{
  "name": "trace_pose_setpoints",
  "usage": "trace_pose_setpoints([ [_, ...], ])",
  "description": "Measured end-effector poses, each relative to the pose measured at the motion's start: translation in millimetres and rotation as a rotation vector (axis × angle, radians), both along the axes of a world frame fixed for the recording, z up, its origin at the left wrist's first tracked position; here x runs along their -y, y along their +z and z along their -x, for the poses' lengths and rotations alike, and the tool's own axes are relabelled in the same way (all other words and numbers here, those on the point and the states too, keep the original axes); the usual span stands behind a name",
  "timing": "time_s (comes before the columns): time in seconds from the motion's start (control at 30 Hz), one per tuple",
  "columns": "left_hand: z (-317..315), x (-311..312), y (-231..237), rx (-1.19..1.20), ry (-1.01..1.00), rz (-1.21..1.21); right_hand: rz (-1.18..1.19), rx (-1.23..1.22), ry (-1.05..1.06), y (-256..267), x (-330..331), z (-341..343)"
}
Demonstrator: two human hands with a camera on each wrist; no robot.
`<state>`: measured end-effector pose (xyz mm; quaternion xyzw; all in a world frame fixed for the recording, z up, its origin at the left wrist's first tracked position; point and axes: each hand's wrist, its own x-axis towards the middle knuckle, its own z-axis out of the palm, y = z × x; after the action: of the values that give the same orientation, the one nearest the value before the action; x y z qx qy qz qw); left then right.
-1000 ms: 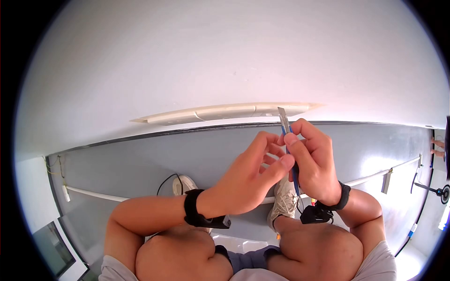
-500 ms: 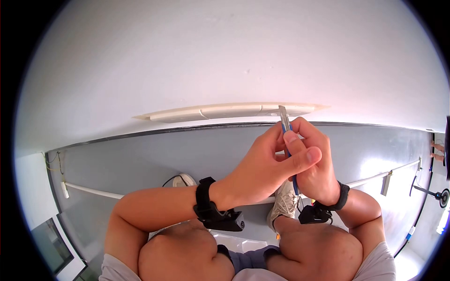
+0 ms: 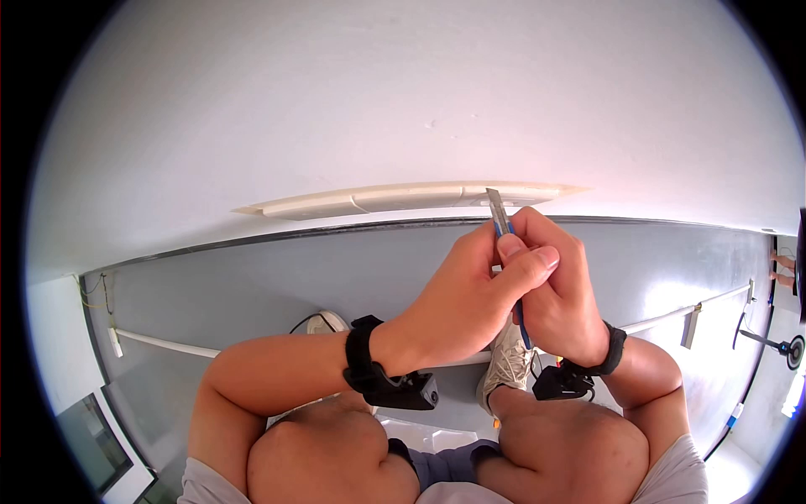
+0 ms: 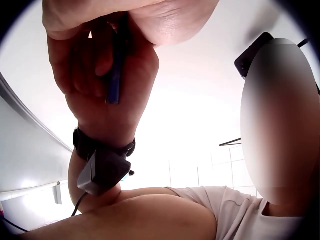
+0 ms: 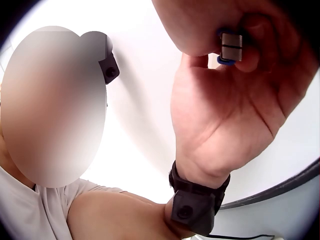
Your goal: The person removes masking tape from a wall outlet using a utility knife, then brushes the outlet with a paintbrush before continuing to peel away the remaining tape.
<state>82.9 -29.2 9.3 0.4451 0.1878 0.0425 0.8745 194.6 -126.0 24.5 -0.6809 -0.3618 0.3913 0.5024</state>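
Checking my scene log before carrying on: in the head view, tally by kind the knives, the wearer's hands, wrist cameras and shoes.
Utility knife: 1
Left hand and right hand: 2
Left wrist camera and right wrist camera: 2
Left shoe and right shoe: 2
Total: 7

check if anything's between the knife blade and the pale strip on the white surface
Nothing visible: in the head view, the blade of the utility knife overlaps the pale strip, with the right hand and left hand below the overlap. I can't tell if it touches.
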Motion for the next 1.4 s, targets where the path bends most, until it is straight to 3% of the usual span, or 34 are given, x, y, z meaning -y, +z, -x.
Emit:
trace_pose_setpoints([
  [1.4, 7, -12, -5, 0.025, -0.059, 0.083, 0.047, -0.020, -0.039, 2, -7, 8],
])
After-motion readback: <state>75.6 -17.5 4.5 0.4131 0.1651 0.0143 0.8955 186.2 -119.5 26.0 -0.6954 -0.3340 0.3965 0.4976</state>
